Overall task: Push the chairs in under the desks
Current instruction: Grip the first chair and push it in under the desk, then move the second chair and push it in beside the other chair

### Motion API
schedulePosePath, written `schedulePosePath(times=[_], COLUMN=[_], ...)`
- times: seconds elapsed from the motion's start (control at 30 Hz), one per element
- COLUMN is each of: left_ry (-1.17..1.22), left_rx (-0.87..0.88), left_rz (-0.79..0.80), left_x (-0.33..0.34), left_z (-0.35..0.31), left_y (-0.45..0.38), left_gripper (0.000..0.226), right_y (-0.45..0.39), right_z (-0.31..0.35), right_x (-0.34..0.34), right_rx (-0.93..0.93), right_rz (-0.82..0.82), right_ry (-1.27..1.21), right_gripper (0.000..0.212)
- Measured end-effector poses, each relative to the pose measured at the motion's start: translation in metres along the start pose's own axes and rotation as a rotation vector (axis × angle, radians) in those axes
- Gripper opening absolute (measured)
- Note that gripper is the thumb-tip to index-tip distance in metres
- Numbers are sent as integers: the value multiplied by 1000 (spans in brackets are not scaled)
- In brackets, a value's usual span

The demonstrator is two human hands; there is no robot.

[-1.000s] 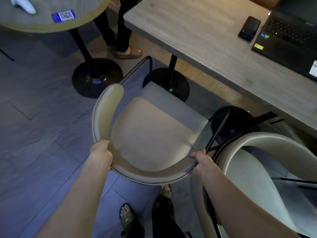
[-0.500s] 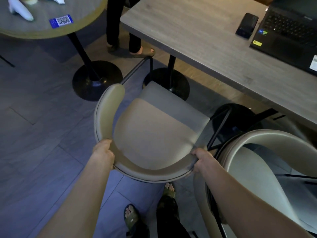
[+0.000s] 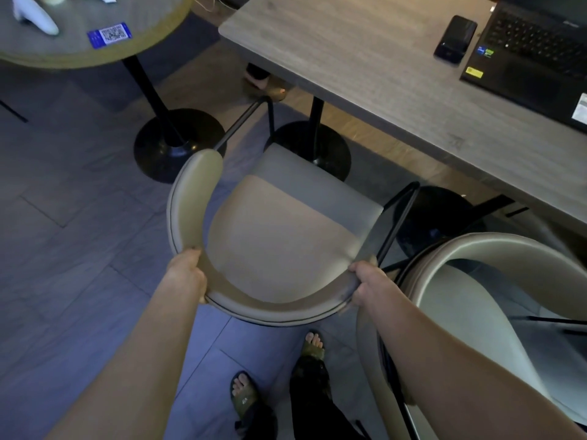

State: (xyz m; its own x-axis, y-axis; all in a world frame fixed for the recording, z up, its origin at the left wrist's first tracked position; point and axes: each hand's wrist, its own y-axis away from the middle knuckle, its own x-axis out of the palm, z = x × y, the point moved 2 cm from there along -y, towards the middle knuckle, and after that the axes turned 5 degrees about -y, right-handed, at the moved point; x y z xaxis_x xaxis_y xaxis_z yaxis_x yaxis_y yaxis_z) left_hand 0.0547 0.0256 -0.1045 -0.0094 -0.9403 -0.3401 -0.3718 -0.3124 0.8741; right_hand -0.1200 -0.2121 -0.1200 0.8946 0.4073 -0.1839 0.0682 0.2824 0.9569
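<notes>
A beige chair [image 3: 279, 236] with a curved backrest and black metal legs stands in front of the grey wooden desk [image 3: 374, 77]. My left hand [image 3: 187, 274] grips the left side of its backrest. My right hand [image 3: 365, 284] grips the right side. The seat's front edge lies near the desk's black round base [image 3: 308, 147], and the seat is mostly out from under the desk top. A second beige chair [image 3: 476, 296] stands close on the right, part of it under the desk edge.
A phone [image 3: 455, 38] and an open laptop [image 3: 536, 49] lie on the desk. A round table [image 3: 152, 42] with a black pedestal base [image 3: 178, 144] stands at the left. Another person's sandalled foot [image 3: 270, 87] shows beyond the desk. My own feet [image 3: 244, 395] stand behind the chair.
The chair has slid a little forward toward the desk with both hands on its backrest. The other person's feet have moved right, mostly behind the desk.
</notes>
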Motion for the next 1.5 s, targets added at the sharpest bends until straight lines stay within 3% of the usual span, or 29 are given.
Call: schedulePosePath(times=[0.23, 0.4, 0.5, 0.6, 0.7, 0.8, 0.9, 0.97, 1.1, 1.33, 1.4, 1.5], left_ry=[33, -147, -327, -483, -566, -714, -858, -961, -1087, -1128, -1172, -1227], left_rx=[29, 173, 302, 483, 639, 687, 709, 736, 769, 888, 883, 869], left_rz=[69, -171, -202, -94, 230, 529, 636, 669, 683, 556, 546, 513], left_x=[-3, 3, 18, 42, 78, 107, 125, 135, 158, 203, 222, 254], left_z=[5, 13, 17, 29, 52, 86, 119, 141, 175, 169, 162, 147], left_y=[13, 40, 75, 107, 140, 179, 211, 227, 237, 228, 227, 224], left_gripper=[47, 66, 69, 66, 19, 24, 22, 23, 15, 25, 38, 72], right_y=[13, 39, 52, 63, 71, 74, 80, 89, 89, 45, 36, 30], right_z=[-4, -25, -40, -56, -84, -120, -140, -144, -139, -135, -130, -118], right_x=[-11, -34, -64, -95, -122, -146, -167, -177, -184, -172, -162, -145], right_rx=[-5, -78, -35, 6, 83, 143, 194, 219, 255, 311, 331, 334], right_rz=[48, 12, 1, 11, 34, 55, 44, 37, 85, 164, 148, 48], right_ry=[-99, -289, -404, -517, -653, -812, -988, -1059, -1155, -1234, -1266, -1272], right_gripper=[49, 62, 46, 36, 45, 54, 62, 61, 35, 52, 50, 64])
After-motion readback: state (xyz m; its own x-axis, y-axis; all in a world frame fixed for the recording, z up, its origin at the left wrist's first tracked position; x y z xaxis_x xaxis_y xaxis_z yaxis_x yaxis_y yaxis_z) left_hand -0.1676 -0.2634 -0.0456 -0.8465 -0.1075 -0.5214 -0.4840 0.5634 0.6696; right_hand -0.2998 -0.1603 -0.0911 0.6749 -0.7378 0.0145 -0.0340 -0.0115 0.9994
